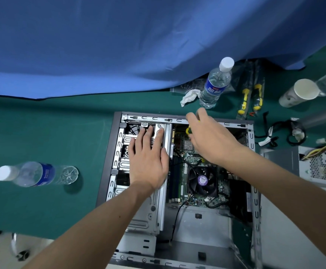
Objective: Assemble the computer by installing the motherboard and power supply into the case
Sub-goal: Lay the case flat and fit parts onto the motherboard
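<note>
Motherboard [195, 171] inside case [109, 152], under right hand [206, 136] — left hand [148, 158] beside

The right hand [208, 136] covers most of the yellow-handled screwdriver [188, 131] and the far part of the motherboard [203, 191]. Right of the case [111, 152], the power supply [321, 166] is cut by the picture's edge.

green table [42, 133], blue cloth [119, 45] — grey case [110, 152]
</note>
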### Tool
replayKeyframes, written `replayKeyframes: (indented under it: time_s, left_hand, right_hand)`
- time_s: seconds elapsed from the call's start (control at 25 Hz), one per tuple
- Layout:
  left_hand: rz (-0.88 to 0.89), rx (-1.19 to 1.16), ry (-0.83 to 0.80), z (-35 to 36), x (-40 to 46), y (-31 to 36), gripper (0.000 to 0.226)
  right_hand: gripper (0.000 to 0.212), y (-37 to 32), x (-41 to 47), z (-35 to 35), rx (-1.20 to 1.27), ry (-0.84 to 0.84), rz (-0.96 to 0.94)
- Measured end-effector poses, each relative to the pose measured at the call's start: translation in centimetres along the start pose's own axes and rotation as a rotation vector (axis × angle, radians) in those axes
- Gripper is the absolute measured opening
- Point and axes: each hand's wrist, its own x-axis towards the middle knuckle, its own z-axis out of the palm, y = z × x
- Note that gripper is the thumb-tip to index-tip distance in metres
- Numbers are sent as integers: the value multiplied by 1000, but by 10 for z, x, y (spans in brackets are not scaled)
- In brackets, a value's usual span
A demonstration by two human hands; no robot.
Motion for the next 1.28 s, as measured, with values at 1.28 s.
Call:
replayKeyframes:
  time_s: [1.28]
  left_hand:
    - [-95,99,-126,2,-102,26,87]
  right_hand:
    - [58,114,-207,32,2003,-391,453]
